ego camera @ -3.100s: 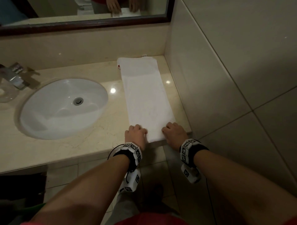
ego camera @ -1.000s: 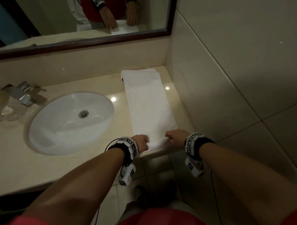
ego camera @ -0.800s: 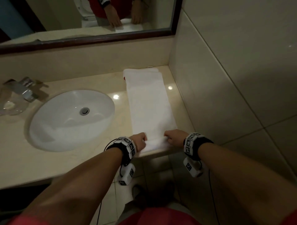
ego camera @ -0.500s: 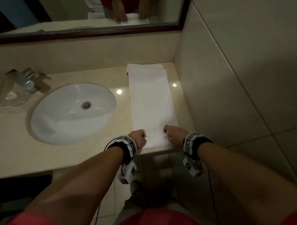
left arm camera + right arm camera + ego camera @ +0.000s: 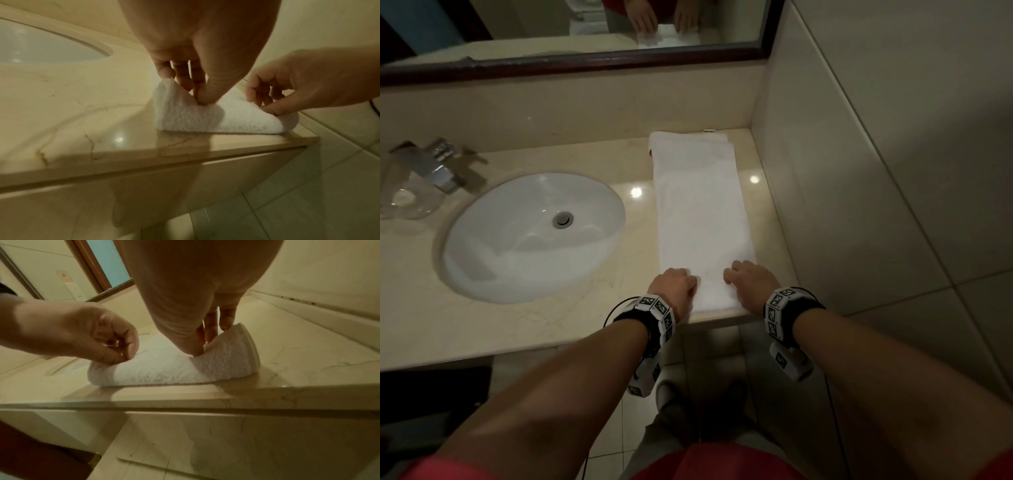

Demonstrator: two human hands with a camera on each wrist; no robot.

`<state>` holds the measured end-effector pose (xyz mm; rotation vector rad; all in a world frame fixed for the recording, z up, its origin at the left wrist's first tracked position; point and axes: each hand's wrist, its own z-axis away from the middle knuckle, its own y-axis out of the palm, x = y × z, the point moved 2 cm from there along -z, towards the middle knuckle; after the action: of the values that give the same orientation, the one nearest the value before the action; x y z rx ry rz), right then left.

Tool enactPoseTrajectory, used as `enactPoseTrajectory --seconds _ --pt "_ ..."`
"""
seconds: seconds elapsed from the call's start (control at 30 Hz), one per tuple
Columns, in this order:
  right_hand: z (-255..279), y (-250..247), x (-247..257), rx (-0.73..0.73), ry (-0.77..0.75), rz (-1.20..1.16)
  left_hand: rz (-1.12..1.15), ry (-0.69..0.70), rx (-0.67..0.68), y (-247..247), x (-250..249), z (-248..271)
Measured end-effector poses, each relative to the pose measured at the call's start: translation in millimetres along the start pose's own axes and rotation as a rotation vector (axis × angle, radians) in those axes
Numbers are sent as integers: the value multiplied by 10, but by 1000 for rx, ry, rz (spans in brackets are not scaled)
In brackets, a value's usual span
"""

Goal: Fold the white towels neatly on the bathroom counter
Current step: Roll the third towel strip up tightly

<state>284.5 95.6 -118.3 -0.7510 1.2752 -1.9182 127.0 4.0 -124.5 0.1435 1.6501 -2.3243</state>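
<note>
A long white towel lies as a narrow strip on the beige counter, running from the front edge back to the wall. Its near end is turned up into a small roll. My left hand pinches the roll's left end between thumb and curled fingers. At the roll's right end, my right hand pinches the cloth the same way. Both hands sit at the counter's front edge.
A white oval sink lies left of the towel, with a chrome tap and a clear glass at the far left. A tiled wall closes the right side. A dark-framed mirror hangs behind.
The near end of the towel, flat three seconds ago, has been turned up and rolled a little way forward. Both hands moved with it, still at its two ends.
</note>
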Motion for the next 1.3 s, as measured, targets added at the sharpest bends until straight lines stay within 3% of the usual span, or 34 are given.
enactPoseTrajectory --seconds 0.27,0.93,1.3 --pt "199 85 -17 79 -74 72 -187 15 89 74 -43 142" --pt "225 128 83 36 -7 62 -289 -6 24 80 -160 244" --pt "294 -8 90 182 -79 -41 -90 -52 229 -117 -130 239"
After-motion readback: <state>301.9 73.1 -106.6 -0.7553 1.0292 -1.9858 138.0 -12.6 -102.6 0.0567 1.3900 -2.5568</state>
